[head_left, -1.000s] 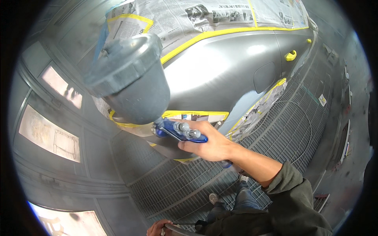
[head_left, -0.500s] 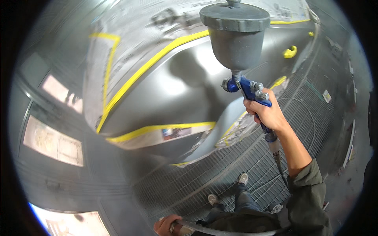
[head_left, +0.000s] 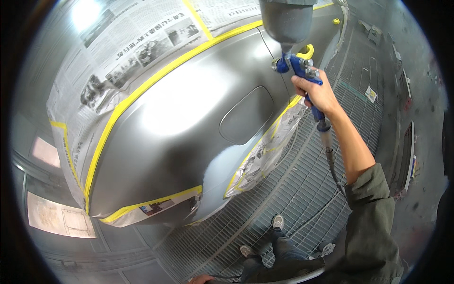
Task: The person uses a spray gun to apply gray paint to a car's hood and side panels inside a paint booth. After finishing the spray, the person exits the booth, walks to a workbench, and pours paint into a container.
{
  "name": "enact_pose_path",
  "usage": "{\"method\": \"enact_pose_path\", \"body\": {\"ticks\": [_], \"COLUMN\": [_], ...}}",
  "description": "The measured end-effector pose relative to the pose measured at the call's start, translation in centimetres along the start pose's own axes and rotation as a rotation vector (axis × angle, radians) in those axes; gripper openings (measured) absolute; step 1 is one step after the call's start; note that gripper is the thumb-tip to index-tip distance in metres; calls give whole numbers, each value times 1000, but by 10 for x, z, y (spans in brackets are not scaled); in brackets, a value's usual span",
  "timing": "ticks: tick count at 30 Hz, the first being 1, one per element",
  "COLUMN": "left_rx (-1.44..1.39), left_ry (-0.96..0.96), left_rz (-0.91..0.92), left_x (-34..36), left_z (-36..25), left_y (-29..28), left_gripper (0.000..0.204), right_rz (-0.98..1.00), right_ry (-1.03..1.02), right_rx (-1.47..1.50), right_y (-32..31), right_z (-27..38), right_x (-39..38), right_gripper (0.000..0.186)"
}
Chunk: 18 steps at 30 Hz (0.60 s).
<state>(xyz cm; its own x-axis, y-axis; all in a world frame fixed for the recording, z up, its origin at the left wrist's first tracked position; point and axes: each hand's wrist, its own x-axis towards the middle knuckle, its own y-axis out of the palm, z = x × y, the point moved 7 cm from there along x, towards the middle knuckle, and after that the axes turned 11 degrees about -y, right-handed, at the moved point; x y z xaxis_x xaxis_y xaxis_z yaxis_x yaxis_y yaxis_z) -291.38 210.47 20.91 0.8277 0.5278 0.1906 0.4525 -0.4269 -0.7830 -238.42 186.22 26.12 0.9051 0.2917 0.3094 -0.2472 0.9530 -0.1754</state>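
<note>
My right hand point(head_left: 321, 92) is closed round the grip of a blue spray gun point(head_left: 302, 66), index finger near the trigger. On top of the gun sits a grey paint cup point(head_left: 288, 23), cut off by the upper edge of the view. An air hose point(head_left: 335, 173) hangs from the base of the handle. The nozzle points left over a grey car body panel point(head_left: 189, 137) with a rounded fuel flap point(head_left: 247, 115); no spray is discernible. At the lower edge my left hand point(head_left: 202, 279) is mostly cut off and seems to hold the hose.
Yellow masking tape point(head_left: 101, 142) and newspaper point(head_left: 142, 52) border the panel. A taped door handle point(head_left: 306, 51) lies beyond the gun. Below the flap is a lighter patch point(head_left: 222, 165). My feet stand on a metal floor grating point(head_left: 265, 203); a hose trails across it.
My view has turned, so the panel's fuel flap and more newspaper show. The spray gun sits higher in the picture, over the panel's far part. My left hand has dropped lower, nearly out of view.
</note>
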Motion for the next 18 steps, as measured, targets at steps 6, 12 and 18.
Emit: {"method": "enact_pose_path", "body": {"ticks": [6,12,18], "left_rx": [55,133,67], "left_ry": [80,162,116], "left_rz": [18,12,20], "left_x": [-5,-23,-45], "left_z": [-13,-5,22], "left_y": [7,-3,-32], "left_gripper": [31,30,27], "right_rz": [-307,8,64], "right_ry": [-332,62,111], "right_rx": [-401,-77,80], "right_y": [-57,-9,69], "right_z": [-12,-30,1], "right_x": [15,-40,-117], "right_gripper": [13,17,16]}}
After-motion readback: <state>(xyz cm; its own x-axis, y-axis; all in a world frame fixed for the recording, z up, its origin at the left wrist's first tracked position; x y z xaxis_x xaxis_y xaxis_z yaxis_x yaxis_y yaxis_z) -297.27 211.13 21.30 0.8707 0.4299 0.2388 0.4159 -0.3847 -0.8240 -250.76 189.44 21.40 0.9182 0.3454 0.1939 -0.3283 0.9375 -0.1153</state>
